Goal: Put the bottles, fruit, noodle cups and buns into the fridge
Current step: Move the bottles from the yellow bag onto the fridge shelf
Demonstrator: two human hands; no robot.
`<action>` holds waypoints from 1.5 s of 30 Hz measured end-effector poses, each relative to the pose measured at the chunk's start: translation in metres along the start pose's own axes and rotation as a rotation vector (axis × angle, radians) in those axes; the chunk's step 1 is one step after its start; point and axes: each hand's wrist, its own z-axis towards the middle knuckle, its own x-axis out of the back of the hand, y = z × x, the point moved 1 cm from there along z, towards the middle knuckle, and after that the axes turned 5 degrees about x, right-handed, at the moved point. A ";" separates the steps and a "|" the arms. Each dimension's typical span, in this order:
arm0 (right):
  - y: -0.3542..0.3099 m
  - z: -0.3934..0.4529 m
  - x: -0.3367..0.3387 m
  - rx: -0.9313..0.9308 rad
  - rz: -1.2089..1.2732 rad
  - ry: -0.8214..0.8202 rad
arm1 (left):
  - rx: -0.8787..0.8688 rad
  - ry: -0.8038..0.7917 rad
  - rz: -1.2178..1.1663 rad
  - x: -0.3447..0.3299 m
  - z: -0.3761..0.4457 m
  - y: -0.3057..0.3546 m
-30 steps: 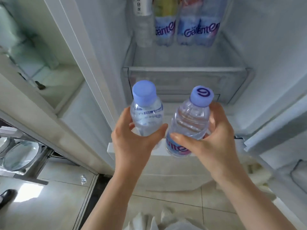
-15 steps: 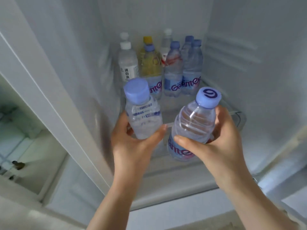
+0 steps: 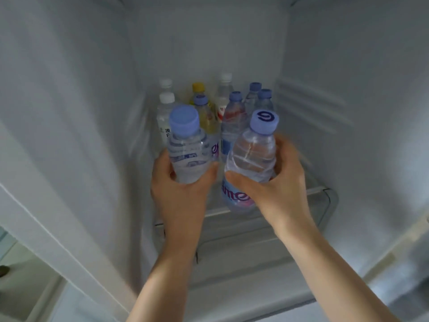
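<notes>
Inside a white fridge compartment [image 3: 348,112], the person's left hand [image 3: 180,196] grips a clear plastic water bottle with a plain pale-blue cap [image 3: 185,156], and the right hand [image 3: 278,189] grips a clear plastic water bottle with a purple-swirl blue cap [image 3: 251,159]; the two bottles are side by side, upright, above the clear shelf's front edge [image 3: 320,190]. Behind them a cluster of capped bottles [image 3: 234,117] fills the shelf's back. Bare shelf lies to the right, between the right hand and the side wall.
</notes>
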 end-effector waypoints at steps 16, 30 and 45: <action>0.057 0.043 -0.018 -0.030 -0.069 -0.148 | 0.021 0.081 0.110 -0.015 0.025 -0.037; 0.086 0.026 -0.007 -0.054 -0.149 -0.233 | 0.055 0.002 0.108 -0.004 0.006 -0.052; 0.113 0.034 -0.032 -0.058 -0.220 -0.262 | 0.077 0.045 0.213 -0.011 0.016 -0.071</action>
